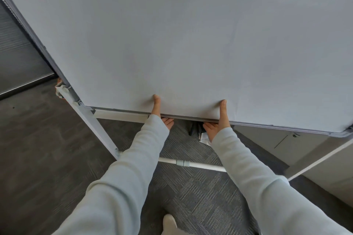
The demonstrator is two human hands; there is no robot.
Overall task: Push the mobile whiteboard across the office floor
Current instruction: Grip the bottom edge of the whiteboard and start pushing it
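The mobile whiteboard (191, 34) fills most of the view, a blank white panel in a metal frame, tilted toward me. My left hand (162, 116) grips its bottom edge, thumb flat on the front face, fingers curled underneath. My right hand (217, 120) holds the same edge a little to the right in the same way. Both arms wear pale sleeves. The stand's white left upright (95, 128) and its low crossbar (200, 165) show below the panel. The wheels are out of sight.
Dark grey patterned carpet (191, 196) lies underfoot, darker flooring (38, 149) to the left. A dark wall or shutter with a metal base rail (19, 53) stands at the far left. Pale cabinet fronts (286, 145) sit close on the right. A light shoe tip (169, 221) shows below.
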